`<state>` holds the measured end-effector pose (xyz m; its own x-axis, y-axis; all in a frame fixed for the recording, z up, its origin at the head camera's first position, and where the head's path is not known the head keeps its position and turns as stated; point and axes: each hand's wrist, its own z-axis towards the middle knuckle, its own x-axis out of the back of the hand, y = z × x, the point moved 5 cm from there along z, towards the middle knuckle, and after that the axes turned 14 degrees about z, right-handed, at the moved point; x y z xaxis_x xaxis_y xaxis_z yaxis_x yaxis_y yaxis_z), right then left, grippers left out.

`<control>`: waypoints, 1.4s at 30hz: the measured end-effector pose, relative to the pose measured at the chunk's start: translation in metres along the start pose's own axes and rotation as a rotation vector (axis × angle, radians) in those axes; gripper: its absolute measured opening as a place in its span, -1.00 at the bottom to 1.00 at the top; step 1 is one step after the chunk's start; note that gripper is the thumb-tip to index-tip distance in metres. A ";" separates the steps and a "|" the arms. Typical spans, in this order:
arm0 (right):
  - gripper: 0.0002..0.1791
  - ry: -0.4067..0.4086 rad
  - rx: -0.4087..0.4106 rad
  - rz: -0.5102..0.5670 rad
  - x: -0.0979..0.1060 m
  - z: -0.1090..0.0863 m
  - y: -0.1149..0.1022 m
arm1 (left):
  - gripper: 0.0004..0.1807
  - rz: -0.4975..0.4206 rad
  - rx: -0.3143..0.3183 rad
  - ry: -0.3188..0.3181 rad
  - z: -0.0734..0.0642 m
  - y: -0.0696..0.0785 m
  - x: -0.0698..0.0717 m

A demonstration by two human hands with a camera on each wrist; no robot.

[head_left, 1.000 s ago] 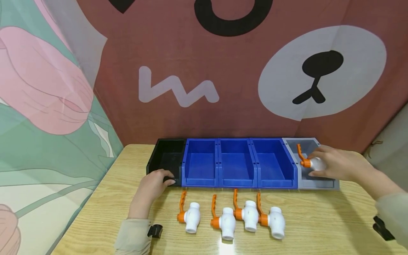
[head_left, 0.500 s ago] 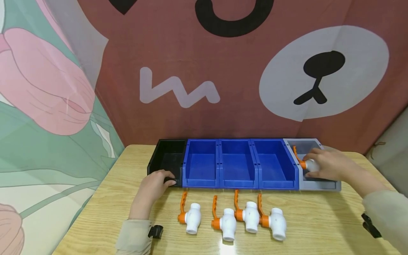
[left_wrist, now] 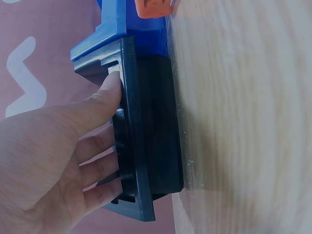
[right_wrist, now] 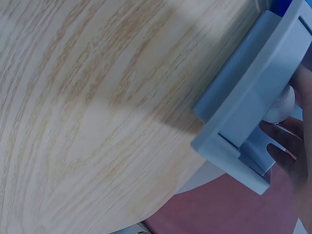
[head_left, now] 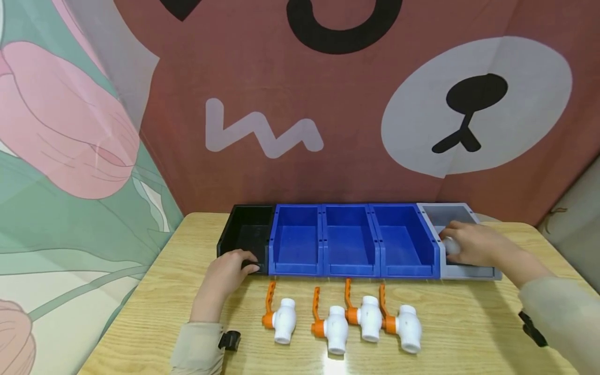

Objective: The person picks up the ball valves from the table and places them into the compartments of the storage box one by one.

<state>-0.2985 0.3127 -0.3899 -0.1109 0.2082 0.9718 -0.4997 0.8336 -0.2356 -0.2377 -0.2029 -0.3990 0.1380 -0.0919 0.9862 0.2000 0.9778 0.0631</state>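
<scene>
My right hand holds a white ball valve down inside the grey bin at the right end of the row. Only part of the valve's white body shows; its orange handle is out of sight. From the right wrist view, the fingers lie around the white body behind the bin's front lip. My left hand rests on the front rim of the black bin at the left end. Its thumb lies on the rim and its fingers reach in behind it, fairly straight.
Three blue bins stand side by side between the black and grey ones. Several white ball valves with orange handles, such as the leftmost valve, lie on the wooden table before them. A printed cloth hangs behind.
My right hand has moved left and lower into the grey bin with the ball valve, and the orange handle has gone from view. The left hand stays at the black bin's rim.
</scene>
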 end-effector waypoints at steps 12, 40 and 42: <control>-0.45 -0.035 -0.048 0.007 -0.007 0.001 0.001 | -0.85 -0.002 -0.006 0.004 -0.001 0.001 0.001; -0.66 0.017 -0.012 0.001 0.004 -0.008 -0.021 | -0.85 -0.009 -0.005 0.000 0.000 -0.002 -0.002; -0.70 0.032 -0.008 0.008 0.005 -0.011 -0.023 | -0.85 -0.009 -0.005 0.000 0.000 -0.002 -0.002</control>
<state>-0.2783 0.3004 -0.3797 -0.0877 0.2312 0.9690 -0.4922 0.8356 -0.2439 -0.2380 -0.2045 -0.4009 0.1357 -0.1007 0.9856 0.2060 0.9759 0.0713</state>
